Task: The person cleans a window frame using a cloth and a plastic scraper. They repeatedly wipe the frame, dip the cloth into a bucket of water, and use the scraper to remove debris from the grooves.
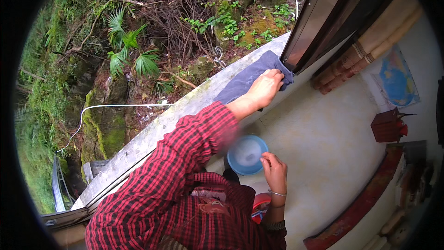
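Note:
My left hand (265, 88) presses on a blue-grey cloth (244, 76), with its fingers curled over the cloth's end. The cloth lies along a pale concrete window ledge (152, 128), up against the dark window frame (305, 41). My right hand (274, 170), with a bangle on the wrist, hangs by the rim of a blue plastic basin (247, 172). Its fingers are loosely bent, and nothing shows between them. Cloudy, whitish water (245, 151) is in the basin. My plaid left sleeve crosses in front of part of the ledge.
Outside the ledge is a rocky slope (107, 125) with plants and a white pipe (125, 105). A bundled curtain (360, 59) hangs at the right by a wall map (399, 76). A dark red box (385, 125) and curved red edge (353, 201) stand farther right. A red container (261, 201) is beside me.

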`<state>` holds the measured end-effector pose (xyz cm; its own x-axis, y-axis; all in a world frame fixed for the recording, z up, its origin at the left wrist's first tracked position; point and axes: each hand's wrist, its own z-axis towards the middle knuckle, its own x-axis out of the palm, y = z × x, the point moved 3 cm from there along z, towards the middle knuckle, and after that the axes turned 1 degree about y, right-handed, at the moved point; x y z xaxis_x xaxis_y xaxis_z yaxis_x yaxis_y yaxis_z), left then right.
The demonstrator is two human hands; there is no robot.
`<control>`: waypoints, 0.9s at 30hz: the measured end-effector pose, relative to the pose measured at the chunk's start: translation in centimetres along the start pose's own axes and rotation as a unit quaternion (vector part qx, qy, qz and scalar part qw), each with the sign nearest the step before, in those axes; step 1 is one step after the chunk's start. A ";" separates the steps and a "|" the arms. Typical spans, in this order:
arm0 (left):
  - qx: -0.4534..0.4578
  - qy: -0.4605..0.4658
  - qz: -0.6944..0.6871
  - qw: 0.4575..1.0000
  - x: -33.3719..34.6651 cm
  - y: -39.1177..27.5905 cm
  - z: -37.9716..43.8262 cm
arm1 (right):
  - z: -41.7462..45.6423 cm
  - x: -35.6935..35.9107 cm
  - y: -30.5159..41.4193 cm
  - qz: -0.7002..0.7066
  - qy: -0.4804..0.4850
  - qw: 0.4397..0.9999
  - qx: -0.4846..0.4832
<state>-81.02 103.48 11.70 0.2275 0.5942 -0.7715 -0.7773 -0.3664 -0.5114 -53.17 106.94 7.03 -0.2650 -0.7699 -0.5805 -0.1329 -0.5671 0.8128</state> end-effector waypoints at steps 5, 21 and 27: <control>0.013 0.000 0.025 1.000 -1.8 -1.5 -2.1 | 0.4 0.9 0.9 0.005 0.021 1.000 0.008; -0.018 0.040 0.031 0.999 -0.3 -0.8 1.4 | 2.9 2.5 2.6 0.010 0.044 0.998 -0.045; -0.018 -0.007 0.024 1.000 -0.6 -1.3 -1.1 | 2.5 2.2 3.6 -0.017 0.051 0.998 -0.023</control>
<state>-79.46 102.83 12.42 0.1817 0.5851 -0.7904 -0.7651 -0.4208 -0.4874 -56.62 103.94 8.83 -0.1631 -0.7745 -0.6112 -0.0952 -0.6042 0.7911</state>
